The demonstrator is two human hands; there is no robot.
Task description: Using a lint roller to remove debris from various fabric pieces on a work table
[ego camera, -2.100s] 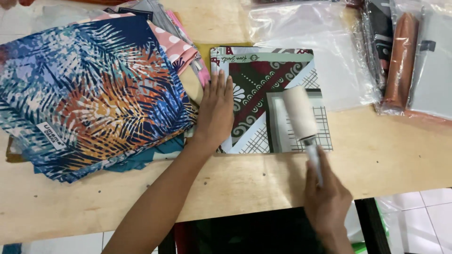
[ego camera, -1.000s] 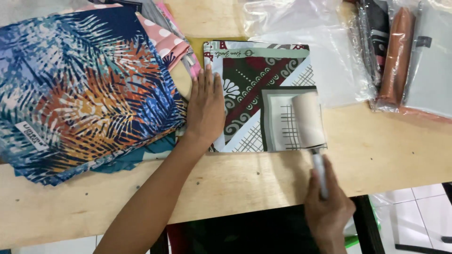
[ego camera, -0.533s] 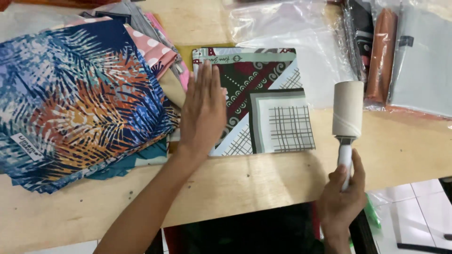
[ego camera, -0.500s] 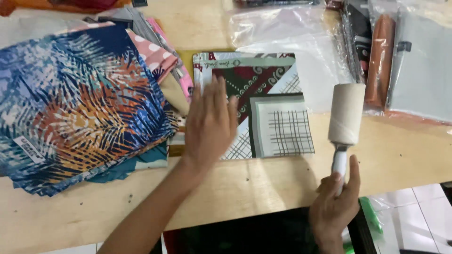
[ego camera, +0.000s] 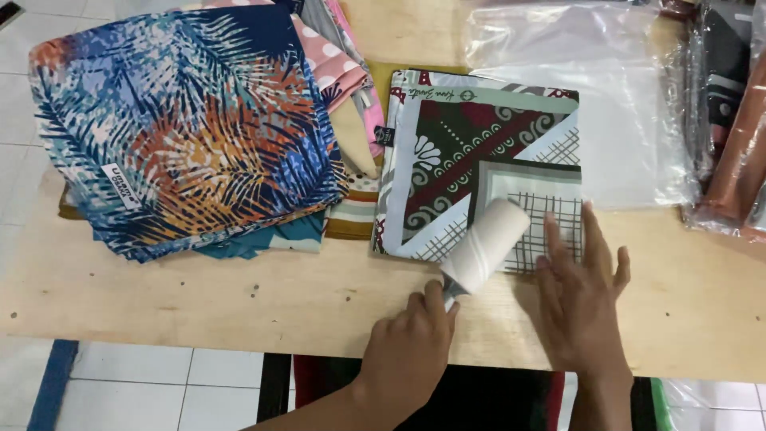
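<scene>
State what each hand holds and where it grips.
Left hand grips the lint roller by its handle. Right hand holds nothing, lying flat across the folded scarf's edge.

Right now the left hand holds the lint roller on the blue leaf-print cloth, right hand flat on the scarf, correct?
No: head view shows the lint roller, held by the left hand, on the scarf, not the blue leaf-print cloth; the right hand is flat there.

A: Roller (ego camera: pixel 485 246) in left hand (ego camera: pixel 411 351): white paper sheet, matt, smooth. Scarf (ego camera: pixel 483 164) under right hand's (ego camera: pixel 586 307) fingertips: printed cloth, smooth, slight sheen.

B: Table (ego camera: pixel 239 303) beneath both hands: pale bare wood, matt, fine grain. Bags (ego camera: pixel 614 104) beyond right hand: clear plastic, glossy, creased. Stack (ego camera: pixel 191 128) left of left hand: printed cloth, matt.
</scene>
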